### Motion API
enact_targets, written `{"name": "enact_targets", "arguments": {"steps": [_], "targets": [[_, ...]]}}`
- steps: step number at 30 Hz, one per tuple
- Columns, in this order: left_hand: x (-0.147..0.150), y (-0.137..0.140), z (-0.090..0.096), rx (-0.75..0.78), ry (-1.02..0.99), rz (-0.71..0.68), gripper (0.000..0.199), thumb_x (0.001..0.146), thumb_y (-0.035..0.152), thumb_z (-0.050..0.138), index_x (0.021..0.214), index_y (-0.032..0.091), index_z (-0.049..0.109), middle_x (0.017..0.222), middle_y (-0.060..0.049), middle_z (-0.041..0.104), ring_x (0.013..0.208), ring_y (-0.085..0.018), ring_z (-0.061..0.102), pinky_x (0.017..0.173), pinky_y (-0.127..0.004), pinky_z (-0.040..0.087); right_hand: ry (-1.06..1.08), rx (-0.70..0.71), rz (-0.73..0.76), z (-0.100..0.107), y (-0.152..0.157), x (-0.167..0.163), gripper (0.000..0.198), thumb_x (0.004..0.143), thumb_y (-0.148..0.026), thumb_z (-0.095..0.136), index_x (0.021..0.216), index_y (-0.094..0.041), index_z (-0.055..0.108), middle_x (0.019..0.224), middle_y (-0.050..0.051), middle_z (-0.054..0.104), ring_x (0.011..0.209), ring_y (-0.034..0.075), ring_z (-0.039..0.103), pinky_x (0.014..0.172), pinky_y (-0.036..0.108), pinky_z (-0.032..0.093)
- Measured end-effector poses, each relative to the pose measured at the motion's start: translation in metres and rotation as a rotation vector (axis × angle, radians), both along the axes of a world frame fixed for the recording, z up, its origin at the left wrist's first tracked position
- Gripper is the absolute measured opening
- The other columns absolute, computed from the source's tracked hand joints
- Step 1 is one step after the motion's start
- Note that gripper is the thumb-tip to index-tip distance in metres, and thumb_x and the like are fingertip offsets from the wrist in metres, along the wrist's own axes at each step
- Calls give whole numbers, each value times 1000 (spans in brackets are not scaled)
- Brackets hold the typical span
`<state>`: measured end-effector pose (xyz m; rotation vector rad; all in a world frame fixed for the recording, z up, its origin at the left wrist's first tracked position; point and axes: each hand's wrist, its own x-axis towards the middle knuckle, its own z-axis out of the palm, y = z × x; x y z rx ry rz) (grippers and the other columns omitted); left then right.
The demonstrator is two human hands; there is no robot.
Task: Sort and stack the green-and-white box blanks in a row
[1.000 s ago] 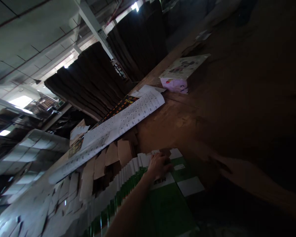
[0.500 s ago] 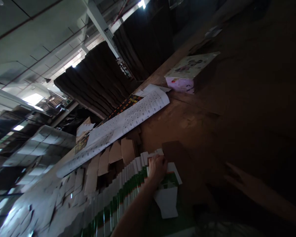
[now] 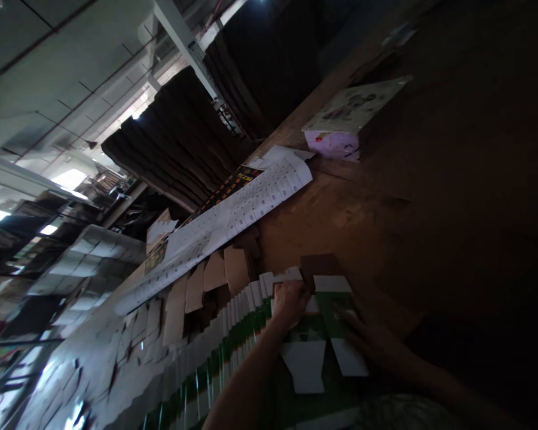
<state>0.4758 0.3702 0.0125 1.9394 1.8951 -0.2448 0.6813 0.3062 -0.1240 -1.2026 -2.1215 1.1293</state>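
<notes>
Across a dim, tilted head-camera view, a brown worktop (image 3: 323, 221) carries a long row of green-and-white cartons (image 3: 219, 346), packed edge over edge and running toward the lower left. At the row's near end, low and just right of centre, lies a flattened carton (image 3: 305, 361), its white flap spread out. The left hand (image 3: 291, 301) rests at its upper edge, fingers curled; whether they grip it cannot be told. The right hand (image 3: 363, 334), dark and blurred, has its fingers stretched out over a green panel with white ends (image 3: 332, 307); contact is unclear. Judging by the layout, many pieces are already lined up, while those under the hands are not yet squared into the row; how many remain cannot be told. Beyond lie brown cardboard pieces (image 3: 197, 289), a curling printed sheet (image 3: 233, 218) and a pink-sided box (image 3: 334, 145).
</notes>
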Motion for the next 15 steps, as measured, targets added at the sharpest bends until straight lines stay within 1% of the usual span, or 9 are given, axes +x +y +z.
{"name": "enact_targets", "arguments": {"steps": [4,7,9,11,13,15], "targets": [[5,-1,2,-9,44,3,18,90,23,50,90,23,68,102,-2,70,107,-22,58,95,-37,37,-52,96,33,-6,-2,4,53,95,-47,45,147,-37,40,164,5,14,146,34,20,113,55,33],[5,-2,0,2,62,-15,18,92,24,49,91,23,67,105,-2,69,107,-22,58,94,-37,37,-88,121,27,-1,-1,5,52,92,-44,51,143,-38,46,163,5,20,146,36,20,110,58,35],[3,-3,-2,13,59,-39,18,93,25,48,91,22,66,105,-2,69,108,-22,57,94,-37,37,-110,106,24,8,-1,4,52,90,-43,55,142,-37,48,161,6,26,144,37,26,108,58,38],[3,-5,-4,30,60,-63,17,93,28,49,92,22,65,104,-3,68,107,-23,57,94,-38,38,-120,58,23,20,0,2,52,91,-44,54,142,-36,48,159,8,31,142,35,33,107,56,41],[4,-5,-5,44,67,-86,17,90,35,54,94,21,64,105,-4,68,107,-25,57,95,-40,37,-113,1,30,33,4,1,53,91,-45,53,142,-34,48,157,10,35,138,33,40,105,53,44],[7,-4,-5,56,67,-101,23,88,42,58,97,21,64,107,-5,67,108,-26,56,95,-42,37,-96,-34,64,44,13,6,51,89,-45,54,138,-31,54,155,11,39,134,33,46,104,51,46]]}}
